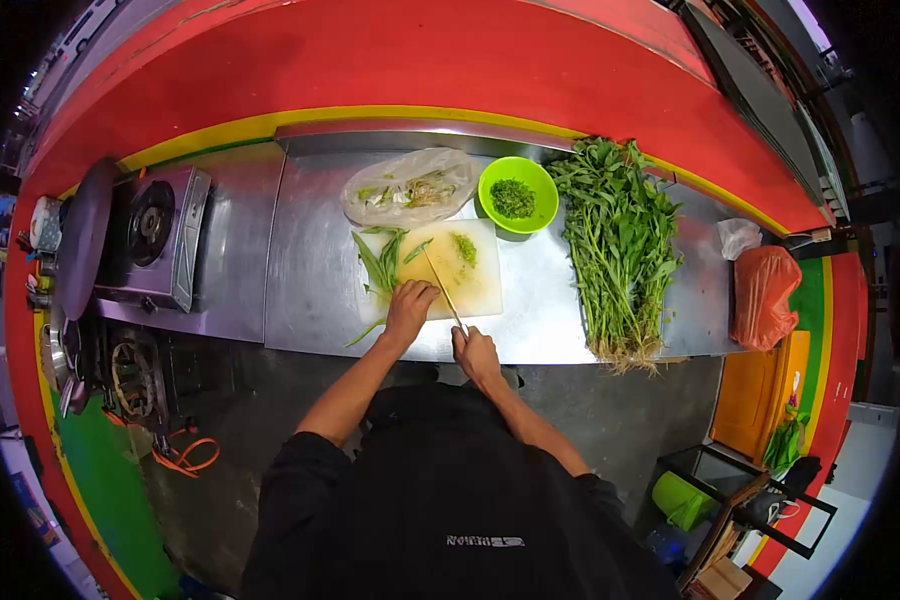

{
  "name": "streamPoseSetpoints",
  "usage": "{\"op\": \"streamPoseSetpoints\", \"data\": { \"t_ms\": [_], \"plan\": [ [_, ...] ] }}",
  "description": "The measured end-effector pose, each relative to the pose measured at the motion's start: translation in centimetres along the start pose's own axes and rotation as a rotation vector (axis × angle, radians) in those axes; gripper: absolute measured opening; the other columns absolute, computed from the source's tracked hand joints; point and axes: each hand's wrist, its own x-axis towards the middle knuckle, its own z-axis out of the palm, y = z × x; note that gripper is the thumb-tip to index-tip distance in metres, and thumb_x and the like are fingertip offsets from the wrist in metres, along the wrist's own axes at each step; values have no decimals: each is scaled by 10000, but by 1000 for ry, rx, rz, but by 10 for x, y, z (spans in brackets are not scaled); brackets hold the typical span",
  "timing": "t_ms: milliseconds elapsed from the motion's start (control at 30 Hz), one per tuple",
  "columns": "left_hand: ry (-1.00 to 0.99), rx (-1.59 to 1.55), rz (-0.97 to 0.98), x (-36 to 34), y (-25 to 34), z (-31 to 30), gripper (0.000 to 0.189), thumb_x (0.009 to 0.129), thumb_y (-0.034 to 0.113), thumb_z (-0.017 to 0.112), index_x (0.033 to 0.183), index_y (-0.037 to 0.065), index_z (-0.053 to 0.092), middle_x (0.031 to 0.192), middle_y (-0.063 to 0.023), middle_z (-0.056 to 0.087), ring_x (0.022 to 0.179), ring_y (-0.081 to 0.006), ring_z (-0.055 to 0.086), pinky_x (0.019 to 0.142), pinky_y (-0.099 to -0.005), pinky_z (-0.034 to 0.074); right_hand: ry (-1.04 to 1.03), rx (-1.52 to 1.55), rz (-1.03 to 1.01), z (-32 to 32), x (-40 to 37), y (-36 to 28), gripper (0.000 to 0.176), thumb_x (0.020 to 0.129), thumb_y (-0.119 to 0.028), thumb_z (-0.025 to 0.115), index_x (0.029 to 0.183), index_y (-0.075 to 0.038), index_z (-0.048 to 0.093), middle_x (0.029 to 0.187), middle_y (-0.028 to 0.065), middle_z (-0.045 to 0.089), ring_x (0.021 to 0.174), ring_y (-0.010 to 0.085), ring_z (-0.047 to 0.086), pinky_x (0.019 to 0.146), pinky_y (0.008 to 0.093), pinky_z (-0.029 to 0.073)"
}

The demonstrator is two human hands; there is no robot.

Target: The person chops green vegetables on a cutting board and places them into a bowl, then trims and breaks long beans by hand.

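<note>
My right hand [477,354] grips the handle of a knife [442,285], whose narrow blade points away from me over a white cutting board [485,285]. Close to the left of the blade, my left hand [410,308] rests on the board with its fingers curled together. What lies under those fingers is hidden. Long green leaves [380,262] lie along the board's left side, and a small leaf piece [417,251] sits near the knife tip. Right of the blade is a little heap of chopped greens [464,249].
Behind the board are a clear plastic bag [370,205] with plant trimmings and a lime-green bowl [542,181] of chopped greens. To the right lie a large bunch of leafy stems [620,250] and a red plastic bag [765,297]. A gas stove [182,235] stands left on the steel counter [305,250].
</note>
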Motion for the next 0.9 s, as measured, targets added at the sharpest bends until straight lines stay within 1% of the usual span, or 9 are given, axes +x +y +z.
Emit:
{"op": "streamPoseSetpoints", "data": {
  "t_ms": [67, 167, 367, 567, 767, 833, 900],
  "plan": [
    [-5, -12, -17, 0, 2, -2, 146, 860, 79, 663, 995, 81, 720, 991, -48, 684, 950, -261, 628, 825, -411, 444, 1, 3, -31, 2, -3, 4, 477, 993, -380, 600, 897, 85, 649, 776, 376, 651, 775, 556, 663, 706, 599, 534],
    [-11, 17, -2, 0, 0, 0, 159, 854, 98, 676, 1006, 97, 725, 973, -32, 668, 943, -240, 628, 803, -405, 452, 14, 0, -1, 6, -3, 3, 477, 993, -386, 600, 898, 79, 650, 774, 377, 649, 768, 559, 659, 708, 604, 532],
    [-21, 61, 4, 2, 5, -6, 171, 863, 107, 671, 1022, 100, 734, 974, -32, 657, 951, -241, 620, 805, -409, 457, 8, -25, -32, 5, 8, -4, 491, 995, -399, 593, 894, 78, 650, 782, 380, 650, 770, 565, 657, 707, 605, 535],
    [-3, 59, 7, -3, 1, 0, 229, 826, 75, 652, 1041, 104, 723, 1000, -31, 662, 975, -243, 622, 820, -404, 462, 6, 8, -1, 6, 6, 0, 500, 1001, -397, 586, 919, 91, 662, 798, 381, 652, 799, 558, 660, 721, 602, 527],
    [3, -6, -29, -4, -3, 6, 137, 871, 101, 664, 994, 101, 725, 993, -29, 675, 966, -246, 625, 807, -409, 452, -32, 14, 20, 7, -1, 3, 490, 1004, -390, 583, 889, 82, 649, 800, 374, 651, 814, 557, 658, 729, 601, 521],
    [25, 3, -10, -1, 1, 1, 113, 870, 97, 700, 969, 54, 732, 938, -59, 669, 923, -265, 626, 787, -404, 449, -16, -4, 10, 8, 2, 1, 490, 1004, -392, 579, 884, 78, 649, 794, 374, 652, 804, 552, 663, 728, 603, 524],
    [1, -13, -10, -1, 1, -2, 134, 868, 93, 696, 990, 58, 738, 942, -59, 669, 924, -264, 626, 794, -411, 454, -5, -14, 6, 7, 4, 0, 491, 1004, -393, 577, 882, 76, 648, 791, 374, 652, 799, 550, 665, 728, 604, 526]
  ]
}}
